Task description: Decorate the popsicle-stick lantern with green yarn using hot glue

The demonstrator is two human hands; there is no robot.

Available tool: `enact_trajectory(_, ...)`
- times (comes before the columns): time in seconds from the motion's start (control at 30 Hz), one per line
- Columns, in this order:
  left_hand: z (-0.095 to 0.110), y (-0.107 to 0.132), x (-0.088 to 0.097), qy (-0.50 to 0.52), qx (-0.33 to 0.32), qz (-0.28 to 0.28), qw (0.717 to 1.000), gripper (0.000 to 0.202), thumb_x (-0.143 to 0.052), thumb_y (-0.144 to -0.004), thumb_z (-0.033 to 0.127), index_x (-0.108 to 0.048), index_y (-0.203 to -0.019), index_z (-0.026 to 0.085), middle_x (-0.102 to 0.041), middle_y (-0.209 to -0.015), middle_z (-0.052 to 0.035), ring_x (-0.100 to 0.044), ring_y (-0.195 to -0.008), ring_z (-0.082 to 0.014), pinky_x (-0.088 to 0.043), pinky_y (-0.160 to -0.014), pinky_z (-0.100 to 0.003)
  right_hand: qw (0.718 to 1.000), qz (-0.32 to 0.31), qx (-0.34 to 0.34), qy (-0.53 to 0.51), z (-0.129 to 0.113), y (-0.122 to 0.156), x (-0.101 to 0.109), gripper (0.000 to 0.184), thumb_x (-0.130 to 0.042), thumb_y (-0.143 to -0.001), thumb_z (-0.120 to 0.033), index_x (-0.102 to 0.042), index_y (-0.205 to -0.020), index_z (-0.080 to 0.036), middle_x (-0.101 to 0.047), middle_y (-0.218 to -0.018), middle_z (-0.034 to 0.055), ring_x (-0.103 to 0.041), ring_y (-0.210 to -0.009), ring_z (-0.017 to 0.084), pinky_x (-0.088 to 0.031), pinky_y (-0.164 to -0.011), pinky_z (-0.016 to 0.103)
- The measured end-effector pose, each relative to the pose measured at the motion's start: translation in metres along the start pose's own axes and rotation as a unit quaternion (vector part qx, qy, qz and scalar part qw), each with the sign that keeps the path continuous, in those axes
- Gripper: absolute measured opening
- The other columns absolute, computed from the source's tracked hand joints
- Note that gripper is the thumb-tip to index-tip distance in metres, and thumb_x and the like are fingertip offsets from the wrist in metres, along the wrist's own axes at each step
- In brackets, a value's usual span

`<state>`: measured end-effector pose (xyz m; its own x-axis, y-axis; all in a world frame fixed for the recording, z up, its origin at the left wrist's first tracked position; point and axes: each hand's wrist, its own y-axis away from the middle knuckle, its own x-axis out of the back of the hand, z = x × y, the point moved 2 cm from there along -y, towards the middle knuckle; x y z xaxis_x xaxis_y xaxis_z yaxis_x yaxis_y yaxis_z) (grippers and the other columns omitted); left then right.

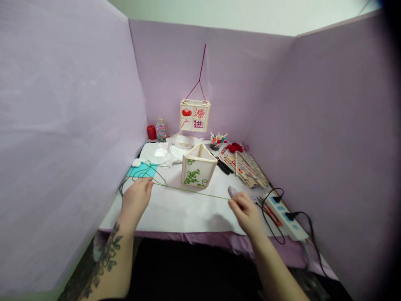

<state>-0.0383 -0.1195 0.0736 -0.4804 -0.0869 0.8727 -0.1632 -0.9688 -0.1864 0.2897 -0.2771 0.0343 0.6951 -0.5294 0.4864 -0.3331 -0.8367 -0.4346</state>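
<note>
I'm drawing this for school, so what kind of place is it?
Probably a craft table inside a lilac booth: a square lantern hangs at the back, wooden sticks lie piled to the right, and green string is stretched out in front.

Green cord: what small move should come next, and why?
Probably the left hand should ease the green cord's slack loops apart before more is drawn out. The stretch between it and the right hand looks nearly straight, while the loops on the blue sheet cross one another and might snag.
</note>
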Motion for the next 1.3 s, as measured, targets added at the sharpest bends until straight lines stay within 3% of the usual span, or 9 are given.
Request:
enact_trajectory(0.1,0.013,0.015,-0.023,-0.060,0.012,-0.117,0.991,0.040,-0.053,-0.087,0.022,-0.061,-0.127,0.016,-0.061,-0.131,-0.0170,-0.064,-0.107,-0.0323,-0.050,-0.091,-0.043,0.997,-0.064,0.011,-0.033,-0.007,0.016,-0.032,0.029,-0.056,-0.091,-0.037,-0.057,-0.067,-0.021,-0.056,-0.075,0.0018,-0.054,-0.068,0.015,-0.043,-0.063,0.028)
enact_trajectory(0.23,0.069,0.048,-0.069,0.183,-0.167,-0.207,0.947,0.043,-0.053,-0.089,0.025,-0.059,-0.131,0.021,-0.059,-0.137,-0.0112,-0.064,-0.107,-0.0228,-0.048,-0.098,-0.035,0.994,-0.094,0.020,-0.055,-0.024,0.016,-0.047,0.028,-0.056,-0.091,-0.035,-0.058,-0.068,-0.020,-0.056,-0.077,0.0019,-0.052,-0.064,0.013,-0.043,-0.060,0.026)
enact_trajectory(0.33,0.093,0.061,-0.102,0.332,-0.159,-0.319,0.873,0.049,-0.054,-0.085,0.027,-0.053,-0.134,0.020,-0.068,-0.120,-0.0098,-0.066,-0.070,-0.0138,-0.054,-0.074,-0.029,0.992,-0.102,0.034,-0.059,-0.027,0.011,-0.041,0.028,-0.056,-0.092,-0.035,-0.060,-0.069,-0.020,-0.056,-0.079,0.0018,-0.050,-0.061,0.012,-0.041,-0.058,0.025)
enact_trajectory(0.4,0.095,0.061,-0.117,0.349,-0.131,-0.356,0.857,0.036,-0.052,-0.086,0.030,-0.061,-0.119,0.016,-0.072,-0.093,-0.0055,-0.063,-0.064,-0.0133,-0.050,-0.064,-0.026,0.996,-0.073,0.026,-0.046,-0.019,0.010,-0.033,0.028,-0.055,-0.092,-0.035,-0.060,-0.069,-0.020,-0.056,-0.077,0.0019,-0.051,-0.063,0.012,-0.042,-0.060,0.026)
enact_trajectory(0.63,0.070,0.047,-0.137,0.224,-0.187,-0.228,0.929,0.029,-0.043,-0.094,0.035,-0.062,-0.080,0.019,-0.065,-0.077,-0.0037,-0.060,-0.076,-0.0187,-0.045,-0.073,-0.030,0.987,-0.018,-0.119,0.104,0.060,0.032,0.029,0.032,-0.051,-0.090,-0.044,-0.071,-0.091,-0.018,-0.068,-0.090,0.0086,-0.062,-0.076,0.020,-0.049,-0.070,0.031)
enact_trajectory(0.7,0.065,0.049,-0.142,0.210,-0.190,-0.210,0.936,0.030,-0.040,-0.096,0.036,-0.063,-0.083,0.020,-0.066,-0.082,-0.0052,-0.061,-0.080,-0.0201,-0.045,-0.075,-0.031,0.954,0.054,-0.177,0.234,0.081,0.043,0.063,0.034,-0.048,-0.092,-0.041,-0.071,-0.091,-0.016,-0.068,-0.092,0.0115,-0.064,-0.087,0.024,-0.049,-0.079,0.034)
enact_trajectory(0.83,0.062,0.053,-0.148,0.198,-0.211,-0.204,0.935,0.030,-0.040,-0.096,0.036,-0.065,-0.089,0.022,-0.070,-0.090,-0.0056,-0.063,-0.086,-0.0209,-0.046,-0.079,-0.032,0.853,-0.017,-0.282,0.439,0.101,0.053,0.104,0.034,-0.042,-0.095,-0.030,-0.073,-0.103,-0.017,-0.066,-0.108,0.0149,-0.066,-0.085,0.024,-0.046,-0.069,0.032)
enact_trajectory(1.03,0.061,0.051,-0.148,0.189,-0.218,-0.210,0.934,0.030,-0.041,-0.096,0.037,-0.066,-0.088,0.022,-0.071,-0.087,-0.0050,-0.064,-0.084,-0.0210,-0.046,-0.077,-0.031,0.813,-0.134,-0.316,0.470,0.101,0.032,0.095,0.038,-0.038,-0.098,-0.030,-0.071,-0.113,-0.020,-0.073,-0.096,0.0158,-0.069,-0.078,0.026,-0.046,-0.066,0.035)
enact_trajectory(1.3,0.059,0.052,-0.147,0.207,-0.216,-0.223,0.928,0.029,-0.042,-0.096,0.038,-0.065,-0.092,0.022,-0.071,-0.093,-0.0053,-0.064,-0.088,-0.0211,-0.047,-0.081,-0.032,0.792,-0.156,-0.359,0.468,0.107,0.017,0.089,0.038,-0.048,-0.093,-0.033,-0.073,-0.102,-0.006,-0.072,-0.094,0.0256,-0.071,-0.087,0.033,-0.047,-0.070,0.038)
